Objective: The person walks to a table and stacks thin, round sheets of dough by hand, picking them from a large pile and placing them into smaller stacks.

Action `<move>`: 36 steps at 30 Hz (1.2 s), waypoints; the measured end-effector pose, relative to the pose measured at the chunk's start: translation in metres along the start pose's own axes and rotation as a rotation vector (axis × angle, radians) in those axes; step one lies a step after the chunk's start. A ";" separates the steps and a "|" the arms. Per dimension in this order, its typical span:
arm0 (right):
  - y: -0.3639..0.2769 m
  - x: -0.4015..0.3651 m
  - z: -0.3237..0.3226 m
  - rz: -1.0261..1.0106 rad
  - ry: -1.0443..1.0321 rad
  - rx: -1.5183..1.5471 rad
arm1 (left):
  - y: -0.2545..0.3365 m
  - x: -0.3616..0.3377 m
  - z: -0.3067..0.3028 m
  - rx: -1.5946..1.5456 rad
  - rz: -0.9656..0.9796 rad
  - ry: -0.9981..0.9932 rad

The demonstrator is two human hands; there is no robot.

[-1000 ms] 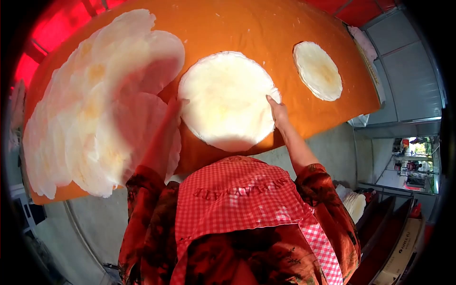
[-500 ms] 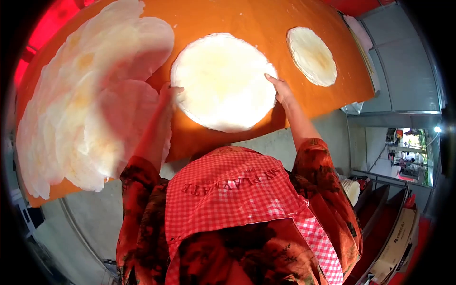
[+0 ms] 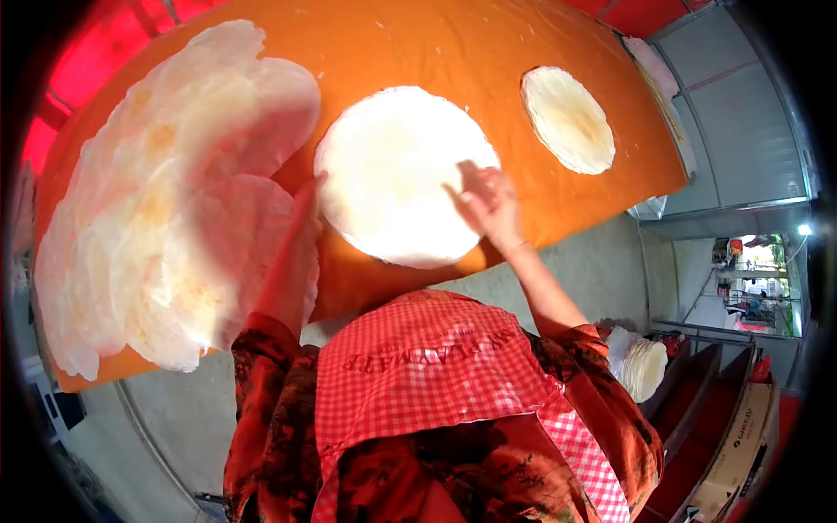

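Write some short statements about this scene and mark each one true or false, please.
1. The right hand lies on the middle stack. True.
2. The left hand is at that stack's left edge. True.
3. The table is blue. False: it is orange.
4. Only one stack lies on the table. False: a smaller stack lies further right, and loose sheets are spread at the left.
5. The person wears a red checked apron. True.
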State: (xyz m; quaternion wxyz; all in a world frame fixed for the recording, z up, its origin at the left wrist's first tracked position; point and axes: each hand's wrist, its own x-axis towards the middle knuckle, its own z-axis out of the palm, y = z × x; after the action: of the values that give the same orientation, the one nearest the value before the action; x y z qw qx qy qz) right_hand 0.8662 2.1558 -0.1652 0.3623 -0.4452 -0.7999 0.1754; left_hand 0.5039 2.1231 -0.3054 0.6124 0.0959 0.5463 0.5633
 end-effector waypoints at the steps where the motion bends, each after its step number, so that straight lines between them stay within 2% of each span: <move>1: -0.011 -0.008 0.010 -0.166 -0.084 0.150 | 0.000 -0.005 0.004 -0.017 0.021 -0.002; 3: -0.054 -0.015 0.017 -0.324 -0.436 0.003 | 0.006 -0.015 0.010 -0.052 0.025 -0.017; 6: -0.074 -0.040 0.031 -0.332 -0.779 -0.251 | 0.007 -0.014 0.008 -0.121 -0.012 -0.093; 9: -0.065 -0.043 0.044 -0.387 -0.739 -0.356 | 0.009 -0.016 0.010 -0.166 0.011 -0.158; 12: -0.048 -0.027 0.042 -0.316 -0.717 -0.013 | 0.010 -0.020 0.009 -0.180 0.052 -0.182; 13: -0.060 -0.018 0.034 -0.256 -0.662 0.063 | 0.009 -0.018 0.009 -0.181 0.067 -0.194; 16: -0.068 0.020 0.023 0.012 -0.602 0.381 | -0.005 -0.001 -0.001 -0.324 0.190 -0.414; 17: -0.086 0.043 0.010 0.076 -0.558 0.484 | -0.002 -0.007 0.003 -0.331 0.184 -0.376; 18: -0.085 0.058 -0.003 -0.086 -0.472 0.254 | 0.005 -0.018 0.011 -0.337 0.179 -0.337; 19: -0.111 0.068 -0.019 -0.193 -0.430 0.038 | 0.010 -0.025 0.015 -0.343 0.175 -0.298; 21: -0.143 0.061 -0.023 -0.437 -0.327 -0.104 | 0.001 -0.009 0.005 -0.323 0.187 -0.311; 25: -0.092 -0.007 0.039 -0.476 -0.387 -0.313 | -0.006 0.001 0.000 -0.387 0.151 -0.348; 27: -0.065 -0.031 0.060 -0.417 -0.477 -0.335 | -0.011 0.011 -0.001 -0.405 0.103 -0.198; 31: -0.063 -0.041 0.065 -0.422 -0.391 -0.364 | 0.003 -0.010 0.011 -0.320 0.092 -0.034; 34: -0.072 -0.035 0.064 -0.397 -0.373 -0.325 | 0.003 -0.004 0.005 -0.186 0.027 0.009; 36: -0.078 -0.032 0.066 -0.383 -0.359 -0.305 | 0.003 -0.010 0.009 -0.208 0.057 0.026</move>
State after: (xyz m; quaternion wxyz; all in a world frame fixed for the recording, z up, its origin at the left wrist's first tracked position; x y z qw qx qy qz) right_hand 0.7826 2.0891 -0.1763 0.1705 -0.2974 -0.9376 0.0578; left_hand 0.5113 2.1210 -0.2944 0.5957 0.0398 0.4900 0.6353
